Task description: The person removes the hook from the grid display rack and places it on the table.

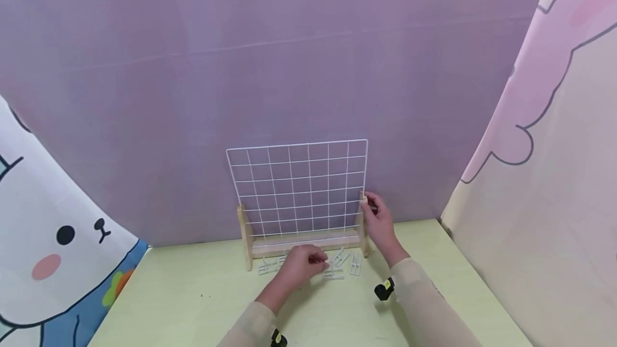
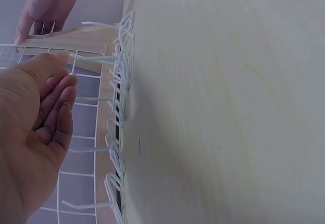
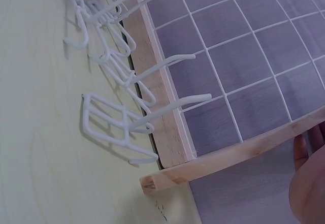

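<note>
The white wire hooks (image 1: 337, 264) lie in a loose row on the pale green desk (image 1: 193, 293), just in front of the wooden base of the grid stand, and your left hand (image 1: 299, 264) sits right over the middle of that row. In the left wrist view the fingers (image 2: 58, 109) look loosely curled with nothing clearly pinched between them; whether a fingertip already touches a hook you cannot tell from these views. The hooks lie just beyond those fingertips, toward the stand, and the row runs left to right along the base rail. Each hook's long prong points roughly away from the desk's near edge, toward the grid. Your left hand is plainly the nearer one to them.

Farther back, your right hand (image 1: 378, 218) rests on the top of the stand's right wooden post (image 1: 362, 224), fingers wrapped lightly about it where the post meets the white wire grid (image 1: 299, 186). The grid stands upright in the wooden stand (image 1: 299, 242), against the purple backdrop (image 1: 289, 58).

No brand, label or readable writing shows anywhere; the side cloths carry only cartoon drawings.
</note>
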A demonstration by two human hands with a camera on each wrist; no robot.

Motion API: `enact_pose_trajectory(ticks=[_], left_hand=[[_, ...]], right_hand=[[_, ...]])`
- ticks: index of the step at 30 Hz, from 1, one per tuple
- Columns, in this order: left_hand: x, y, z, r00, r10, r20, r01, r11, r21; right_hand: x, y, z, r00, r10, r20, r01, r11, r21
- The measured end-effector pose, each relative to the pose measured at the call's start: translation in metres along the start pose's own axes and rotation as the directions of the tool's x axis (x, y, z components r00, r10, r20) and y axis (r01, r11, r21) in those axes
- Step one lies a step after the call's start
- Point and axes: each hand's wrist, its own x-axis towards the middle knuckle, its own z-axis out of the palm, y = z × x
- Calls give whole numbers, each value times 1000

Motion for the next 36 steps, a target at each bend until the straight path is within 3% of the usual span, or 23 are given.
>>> enact_pose_trajectory(ticks=[5, 12, 16, 25, 30, 36], left_hand=[[-4, -1, -6, 1000, -3, -6, 3, 1000, 10], [-15, -1, -23, 996, 20, -89, -15, 998, 58], [-27, -8, -38, 990, 22, -138, -10, 996, 89], [-57, -20, -82, 970, -41, -238, 68, 992, 107], [-69, -27, -103, 963, -59, -264, 107, 979, 173], [-79, -35, -127, 957, -50, -286, 140, 943, 303]], right_hand=[[1, -2, -3, 1000, 10, 17, -9, 1000, -15], [2, -5, -11, 999, 31, 20, -30, 999, -33], [1, -5, -19, 999, 10, 53, -7, 998, -65], [-8, -1, -45, 984, 5, 179, 38, 971, -235], [-14, 0, -62, 969, -23, 245, 113, 926, -361], [-19, 2, -82, 957, -31, 290, 187, 827, -530]])
